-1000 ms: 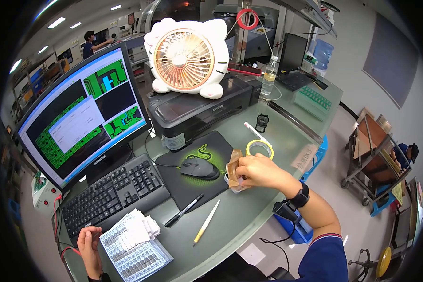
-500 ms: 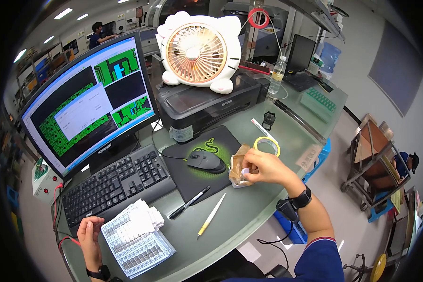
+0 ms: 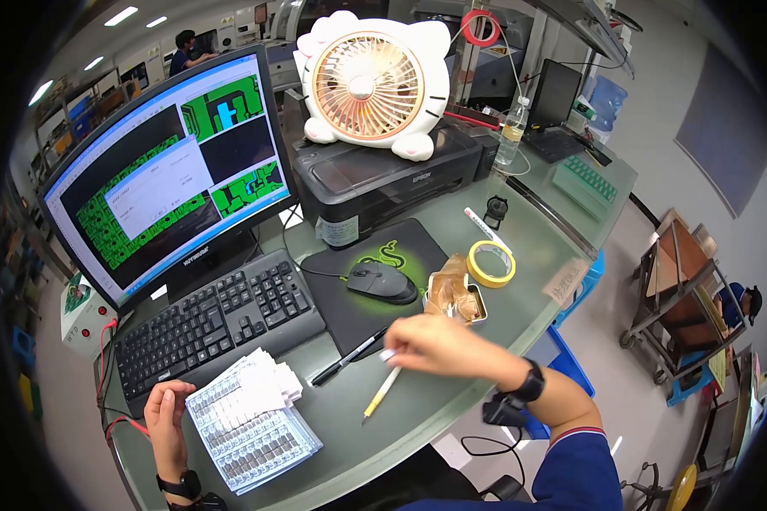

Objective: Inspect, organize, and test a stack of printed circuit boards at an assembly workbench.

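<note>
My right hand (image 3: 439,345) is closed in a pinch on a small white piece (image 3: 389,354), above the tweezer-like white-and-yellow pen-shaped tool (image 3: 380,396). What the white piece is cannot be made out. Past that hand stands a small box (image 3: 481,313) with crumpled brown wrapping (image 3: 453,294) in it. My left hand (image 3: 167,426) holds nothing, its fingers loosely apart at the left edge of the printed sheets (image 3: 260,451). White paper strips (image 3: 251,387) lie across the top of those sheets. A black pen (image 3: 348,358) rests between the sheets and the mouse pad.
Left of the mouse (image 3: 382,282) on its mat is a black keyboard (image 3: 217,319), under a monitor (image 3: 166,170). A cat-shaped fan (image 3: 371,85) stands on a black printer (image 3: 392,183). Yellow tape (image 3: 491,264), a marker (image 3: 487,228) and a bottle (image 3: 512,132) are at right.
My right hand has left the small box and moved left and nearer, carrying the small white piece. My left hand stays beside the sheets. The whole view has shifted slightly.
</note>
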`<state>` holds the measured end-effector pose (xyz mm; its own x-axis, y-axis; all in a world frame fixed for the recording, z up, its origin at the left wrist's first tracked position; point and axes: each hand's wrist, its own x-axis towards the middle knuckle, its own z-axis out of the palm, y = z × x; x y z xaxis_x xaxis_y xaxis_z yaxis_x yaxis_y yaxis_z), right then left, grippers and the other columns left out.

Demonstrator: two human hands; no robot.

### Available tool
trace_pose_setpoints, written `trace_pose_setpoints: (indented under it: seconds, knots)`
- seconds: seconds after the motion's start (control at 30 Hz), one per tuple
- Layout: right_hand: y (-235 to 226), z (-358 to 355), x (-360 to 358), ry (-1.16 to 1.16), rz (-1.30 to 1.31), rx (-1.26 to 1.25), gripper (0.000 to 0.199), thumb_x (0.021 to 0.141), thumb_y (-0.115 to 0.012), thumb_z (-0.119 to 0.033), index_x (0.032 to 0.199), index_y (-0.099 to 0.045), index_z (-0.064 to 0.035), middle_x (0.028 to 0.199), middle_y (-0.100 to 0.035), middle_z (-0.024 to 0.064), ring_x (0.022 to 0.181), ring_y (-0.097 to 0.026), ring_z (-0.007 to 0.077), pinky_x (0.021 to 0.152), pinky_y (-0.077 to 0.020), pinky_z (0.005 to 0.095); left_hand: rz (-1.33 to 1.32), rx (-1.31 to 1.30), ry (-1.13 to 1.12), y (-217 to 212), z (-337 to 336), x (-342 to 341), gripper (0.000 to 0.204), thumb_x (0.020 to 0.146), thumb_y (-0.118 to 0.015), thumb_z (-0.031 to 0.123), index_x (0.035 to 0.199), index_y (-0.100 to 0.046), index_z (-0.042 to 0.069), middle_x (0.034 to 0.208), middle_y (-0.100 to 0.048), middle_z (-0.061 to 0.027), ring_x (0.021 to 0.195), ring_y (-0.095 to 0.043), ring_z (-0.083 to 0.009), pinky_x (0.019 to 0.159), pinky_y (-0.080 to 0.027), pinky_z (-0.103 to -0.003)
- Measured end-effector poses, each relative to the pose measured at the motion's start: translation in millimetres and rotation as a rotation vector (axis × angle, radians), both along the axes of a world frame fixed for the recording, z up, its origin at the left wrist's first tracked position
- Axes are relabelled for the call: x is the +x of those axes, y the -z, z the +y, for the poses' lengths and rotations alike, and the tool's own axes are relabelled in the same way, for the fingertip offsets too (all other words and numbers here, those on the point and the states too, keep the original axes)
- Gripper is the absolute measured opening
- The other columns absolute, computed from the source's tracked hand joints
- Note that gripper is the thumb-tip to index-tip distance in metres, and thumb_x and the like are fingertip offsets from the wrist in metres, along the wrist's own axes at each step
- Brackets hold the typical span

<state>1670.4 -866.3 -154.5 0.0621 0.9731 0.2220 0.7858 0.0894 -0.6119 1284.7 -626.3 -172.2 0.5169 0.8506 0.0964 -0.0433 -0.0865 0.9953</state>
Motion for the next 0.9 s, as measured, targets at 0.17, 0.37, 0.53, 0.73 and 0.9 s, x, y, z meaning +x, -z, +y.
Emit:
trace_pose_setpoints:
  seconds: [0.17,0.37,0.53,0.73,0.9]
  knots:
    - [12,12,-21,0.012,-0.177,0.106,0.019,0.089,-0.069,-0.023,0.101,-0.063,-0.0093,0.085,-0.065,0.0066,0.083,-0.066,0.0254,0.071,-0.0528,0.0366,-0.008,0.008,-0.022,1,0,-1,0.021,0.102,-0.050,0.019,0.100,-0.062,0.002,0.100,-0.064,-0.0068,0.099,-0.063,-0.0162,0.091,-0.048,-0.029]
    - [-14,-27,39,0.396,-0.208,0.185,0.009,0.086,-0.069,-0.016,0.093,-0.066,-0.0098,0.095,-0.064,0.0051,0.083,-0.064,0.0242,0.070,-0.0518,0.0377,0.002,0.000,-0.002,3,3,-1,0.021,0.102,-0.051,0.020,0.100,-0.061,0.002,0.099,-0.064,-0.0067,0.098,-0.062,-0.0162,0.091,-0.048,-0.030]
    - [-8,-44,67,0.195,-0.538,0.091,0.015,0.077,-0.071,-0.009,0.092,-0.068,-0.0121,0.109,-0.063,0.0009,0.092,-0.062,0.0221,0.077,-0.0517,0.0373,0.005,-0.017,-0.014,5,3,0,0.021,0.102,-0.050,0.020,0.102,-0.061,0.002,0.099,-0.064,-0.0073,0.098,-0.062,-0.0162,0.090,-0.047,-0.030]
    - [1,-63,75,0.205,-0.691,0.111,0.013,0.074,-0.070,-0.009,0.085,-0.064,-0.0117,0.112,-0.065,-0.0013,0.090,-0.061,0.0193,0.083,-0.0493,0.0351,-0.024,-0.029,0.005,7,7,0,0.021,0.102,-0.050,0.020,0.103,-0.060,0.001,0.098,-0.064,-0.0073,0.096,-0.062,-0.0152,0.088,-0.047,-0.028]
    - [5,-73,75,0.229,-0.626,0.135,0.011,0.080,-0.067,-0.012,0.089,-0.062,-0.0104,0.098,-0.067,0.0008,0.086,-0.062,0.0219,0.080,-0.0488,0.0348,-0.011,-0.039,-0.011,8,6,1,0.021,0.102,-0.050,0.020,0.103,-0.060,0.002,0.097,-0.064,-0.0072,0.095,-0.061,-0.0139,0.085,-0.046,-0.027]
